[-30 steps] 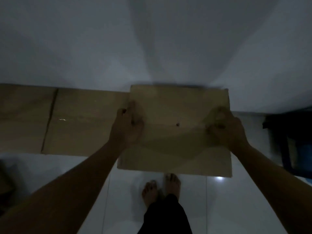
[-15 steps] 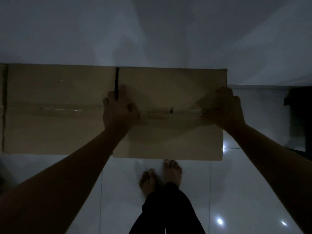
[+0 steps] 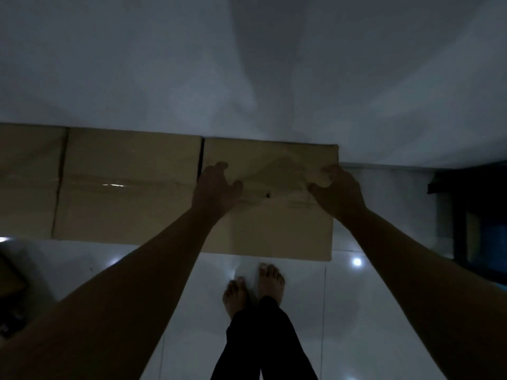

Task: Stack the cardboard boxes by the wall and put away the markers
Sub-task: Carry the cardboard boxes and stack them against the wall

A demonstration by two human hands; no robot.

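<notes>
Three closed cardboard boxes stand in a row against the white wall. The right box [image 3: 274, 231] lines up with the middle box [image 3: 126, 187], with a narrow dark gap between them. The left box [image 3: 27, 182] is cut off by the frame edge. My left hand [image 3: 216, 187] hovers over the right box's left top edge with its fingers spread. At that box's right top edge my right hand [image 3: 338, 190] is loosely curled, with no firm grip visible. No markers are in view.
The room is dim. A dark piece of furniture [image 3: 474, 215] stands at the right, close to the right box. A dark object [image 3: 11, 286] lies on the floor at the lower left. My bare feet [image 3: 255, 289] stand on glossy white tiles in front of the boxes.
The right box went from held and slightly askew to standing in line with the middle box at the wall. Both hands have loosened from its sides and their fingers have opened.
</notes>
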